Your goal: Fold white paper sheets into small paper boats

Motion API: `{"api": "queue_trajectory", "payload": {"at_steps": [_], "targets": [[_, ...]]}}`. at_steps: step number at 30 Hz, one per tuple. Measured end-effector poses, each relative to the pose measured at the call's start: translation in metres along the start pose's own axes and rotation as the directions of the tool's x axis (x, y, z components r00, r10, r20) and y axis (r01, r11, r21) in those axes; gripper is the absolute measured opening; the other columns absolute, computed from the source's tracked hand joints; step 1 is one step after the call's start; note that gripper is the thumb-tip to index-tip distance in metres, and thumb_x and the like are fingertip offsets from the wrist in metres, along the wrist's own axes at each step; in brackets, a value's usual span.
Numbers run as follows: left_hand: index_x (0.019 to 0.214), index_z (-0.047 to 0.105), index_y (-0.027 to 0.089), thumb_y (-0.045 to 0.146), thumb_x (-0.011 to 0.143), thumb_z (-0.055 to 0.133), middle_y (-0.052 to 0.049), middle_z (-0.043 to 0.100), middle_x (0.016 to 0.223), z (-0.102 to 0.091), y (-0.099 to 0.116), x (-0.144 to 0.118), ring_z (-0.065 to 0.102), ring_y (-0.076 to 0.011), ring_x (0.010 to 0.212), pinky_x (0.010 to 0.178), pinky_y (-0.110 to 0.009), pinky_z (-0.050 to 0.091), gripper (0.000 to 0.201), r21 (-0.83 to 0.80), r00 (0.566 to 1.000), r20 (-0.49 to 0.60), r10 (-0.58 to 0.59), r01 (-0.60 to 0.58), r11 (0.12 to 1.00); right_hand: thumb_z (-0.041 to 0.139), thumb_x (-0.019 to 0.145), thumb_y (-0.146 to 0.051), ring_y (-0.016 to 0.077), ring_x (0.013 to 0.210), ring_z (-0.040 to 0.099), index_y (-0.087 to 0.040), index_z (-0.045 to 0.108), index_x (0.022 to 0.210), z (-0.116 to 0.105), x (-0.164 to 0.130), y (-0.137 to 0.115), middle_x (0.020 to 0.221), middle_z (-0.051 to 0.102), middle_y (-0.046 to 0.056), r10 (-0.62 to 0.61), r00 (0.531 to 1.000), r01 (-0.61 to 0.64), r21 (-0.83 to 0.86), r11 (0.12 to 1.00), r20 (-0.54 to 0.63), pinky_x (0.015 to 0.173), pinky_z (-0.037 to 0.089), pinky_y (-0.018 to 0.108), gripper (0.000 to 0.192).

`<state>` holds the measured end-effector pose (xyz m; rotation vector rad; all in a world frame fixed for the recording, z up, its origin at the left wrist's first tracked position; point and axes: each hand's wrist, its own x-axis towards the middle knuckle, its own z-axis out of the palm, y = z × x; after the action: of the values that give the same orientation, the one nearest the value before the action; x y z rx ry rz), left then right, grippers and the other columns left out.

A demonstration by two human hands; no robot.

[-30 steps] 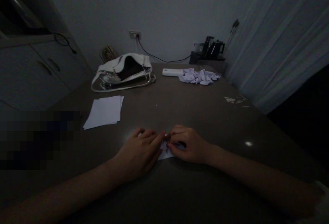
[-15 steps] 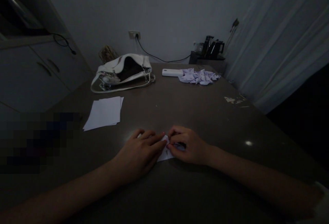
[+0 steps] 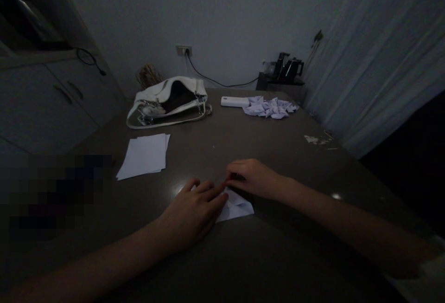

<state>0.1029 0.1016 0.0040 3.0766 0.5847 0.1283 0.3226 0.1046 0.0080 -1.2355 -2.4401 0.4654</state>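
A small folded sheet of white paper (image 3: pixel 239 207) lies on the table in front of me, its left part covered by my left hand. My left hand (image 3: pixel 196 208) rests on it with the fingers spread, holding it down against the table. At the paper's far tip, the thumb and fingers of my right hand (image 3: pixel 255 177) are pinched together. The bit of paper between those fingertips is mostly hidden.
Loose white sheets (image 3: pixel 144 154) lie to the left. Farther back are a white handbag (image 3: pixel 170 101), a white oblong object (image 3: pixel 234 102) and a heap of folded paper pieces (image 3: pixel 271 107). Small scraps (image 3: pixel 318 139) are near the right edge; a black kettle (image 3: pixel 292 69) stands behind.
My right hand has moved from the paper's right side up to its far tip, uncovering the folded right part. My left hand stays in place on the paper.
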Motion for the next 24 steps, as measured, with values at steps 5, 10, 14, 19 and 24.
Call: {"api": "queue_trajectory", "payload": {"at_steps": [5,10,14,19,24], "targets": [[0.117,0.055,0.019,0.02,0.094,0.04,-0.007,0.056,0.135,-0.001,0.0,0.0,0.056,-0.027,0.105,0.083,-0.045,0.035,0.028,-0.008,1.0,-0.006,0.004,-0.004,1.0,0.063,0.084,-0.015,0.0135,0.074,0.053,-0.015,0.057,0.077,-0.001,0.008,0.004,0.079,0.06,0.003,-0.12,0.989,0.129,-0.107,0.986,0.091,0.065,0.037,0.023,0.009],[0.117,0.055,0.018,0.019,0.092,0.043,-0.008,0.056,0.134,-0.002,0.001,0.0,0.056,-0.0276,0.104,0.083,-0.046,0.035,0.027,0.034,1.0,-0.022,0.014,-0.013,0.999,0.06,0.087,-0.016,0.0154,0.075,0.051,-0.014,0.058,0.077,0.002,0.005,0.006,0.077,0.061,0.003,-0.198,0.976,0.214,-0.259,0.942,0.087,0.066,0.035,0.026,0.009],[0.115,0.056,0.019,0.019,0.09,0.047,-0.008,0.059,0.13,-0.003,0.003,0.001,0.056,-0.0271,0.103,0.083,-0.046,0.035,0.026,0.053,1.0,-0.002,0.01,-0.009,0.999,0.057,0.089,-0.021,0.017,0.078,0.051,-0.015,0.061,0.08,0.002,0.005,0.006,0.08,0.064,0.004,-0.246,0.963,0.269,-0.373,0.888,0.108,0.069,0.035,0.028,0.011],[0.115,0.056,0.017,0.016,0.09,0.047,-0.01,0.059,0.13,-0.003,0.004,0.002,0.057,-0.0266,0.102,0.085,-0.045,0.035,0.026,0.052,1.0,-0.005,0.015,-0.015,0.999,0.059,0.089,-0.023,0.0174,0.08,0.052,-0.015,0.062,0.083,-0.001,0.0,0.003,0.083,0.066,0.004,-0.254,0.961,0.278,-0.429,0.859,0.114,0.069,0.033,0.029,0.01],[0.118,0.055,0.017,0.016,0.09,0.046,-0.011,0.059,0.13,-0.002,0.003,0.002,0.057,-0.0284,0.103,0.084,-0.046,0.035,0.029,0.047,0.999,-0.021,0.026,-0.025,0.999,0.058,0.09,-0.026,0.0171,0.079,0.051,-0.017,0.063,0.082,0.001,-0.014,0.004,0.081,0.066,0.002,-0.243,0.967,0.254,-0.416,0.873,0.081,0.07,0.032,0.03,0.013]]}}
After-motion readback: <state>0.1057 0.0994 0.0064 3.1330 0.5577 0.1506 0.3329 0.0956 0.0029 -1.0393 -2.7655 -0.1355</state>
